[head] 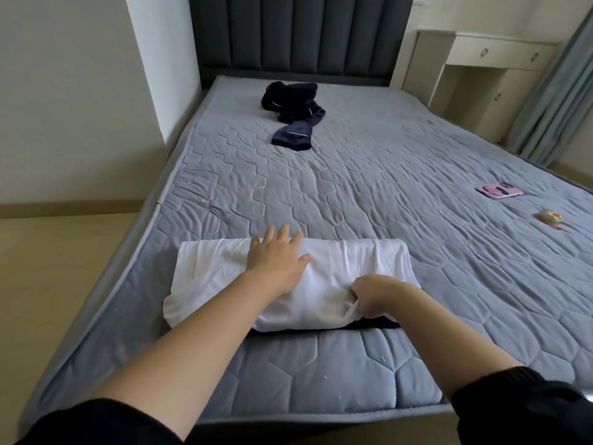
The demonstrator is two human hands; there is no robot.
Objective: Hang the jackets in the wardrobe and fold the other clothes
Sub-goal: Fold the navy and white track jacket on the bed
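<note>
White garment [353,268]: lies folded on the mattress [417,155] near the foot of the bed, toward its left half, close in front of the person.
Its long axis: runs left to right across the bed, roughly in line with the foot edge. The far long edge is a rounded fold and the left end is looser and bulges out.
Dark strip [369,326]: a thin band of dark cloth shows from under the white garment's near edge, on the right. I cannot tell what it belongs to.
Left hand [276,261]: lies palm down on the garment's left-centre with the fingers straight and spread. The fingertips reach the far fold.
Right hand [375,295]: curled at the garment's near right edge, pinching a bunch of the white cloth between thumb and fingers.
Navy garment [293,114]: lies crumpled near the headboard [298,30], well apart from the white one. Its long axis runs head to foot, with one flat open end pointing toward the foot of the bed.
Pink phone [499,191]: lies flat on the right side of the mattress.
Small colourful thing [550,217]: sits near the phone, closer to the right edge. It is too blurred to name.
Desk [491,59]: pale, stands beside the bed's head on the right, next to a grey-blue curtain [558,101].
</note>
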